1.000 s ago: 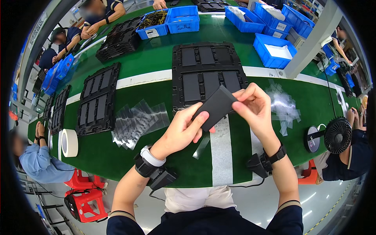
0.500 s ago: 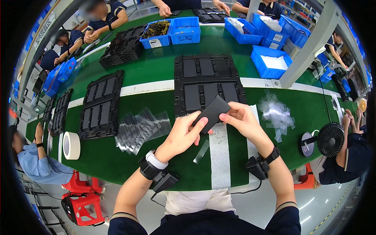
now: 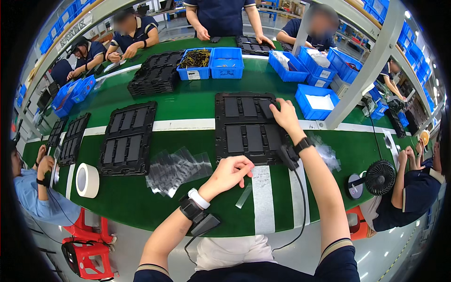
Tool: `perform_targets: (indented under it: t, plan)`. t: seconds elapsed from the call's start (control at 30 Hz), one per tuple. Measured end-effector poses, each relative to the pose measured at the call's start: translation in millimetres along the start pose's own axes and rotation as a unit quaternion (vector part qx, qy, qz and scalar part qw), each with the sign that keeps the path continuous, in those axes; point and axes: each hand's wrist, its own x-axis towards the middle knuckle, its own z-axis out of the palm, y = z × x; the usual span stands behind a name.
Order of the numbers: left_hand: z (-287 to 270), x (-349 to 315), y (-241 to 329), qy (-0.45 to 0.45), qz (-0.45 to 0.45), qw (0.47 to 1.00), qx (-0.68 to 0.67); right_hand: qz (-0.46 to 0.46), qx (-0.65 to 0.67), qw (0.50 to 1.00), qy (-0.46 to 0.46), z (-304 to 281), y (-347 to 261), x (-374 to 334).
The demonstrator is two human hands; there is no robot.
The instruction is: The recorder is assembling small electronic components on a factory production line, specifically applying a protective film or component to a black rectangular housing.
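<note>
The right hand [image 3: 283,114] presses a dark part [image 3: 267,107] into the far-right slot of the tray [image 3: 248,128]. The left hand [image 3: 229,173] hovers half-curled and empty over the worktop [image 3: 188,101], near clear bags [image 3: 176,168].

The desk [image 3: 197,101] is covered in a smooth green belt-like sheet with a slight sheen, crossed by matt white stripes. The black tray [image 3: 249,127] under the right hand [image 3: 284,115] looks like moulded plastic, matt with faint gloss on its ridges. The clear film bags [image 3: 176,169] near the left hand [image 3: 230,174] are thin, glossy and crinkled. The tape roll [image 3: 87,180] looks like matt paper. The blue bins [image 3: 226,63] are smooth hard plastic.
</note>
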Motion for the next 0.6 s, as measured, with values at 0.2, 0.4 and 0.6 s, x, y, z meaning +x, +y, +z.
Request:
perform_targets:
  t: [0.2,0.4,0.6]
  plan:
    - [-1.7,-0.5,-2.5,-0.001,0.002,1.000,0.006,-0.032,-0.074,0.980,-0.183,-24.8,-25.8,-34.0]
    - [-1.9,1.9,-5.4,-0.008,0.016,1.000,0.005,-0.005,-0.120,0.956,-0.267,-23.3,-19.9,-35.6]
    - [-3.6,3.0,-8.7,-0.007,0.022,1.000,0.005,-0.018,-0.139,0.967,-0.210,-23.2,-28.7,-33.0]
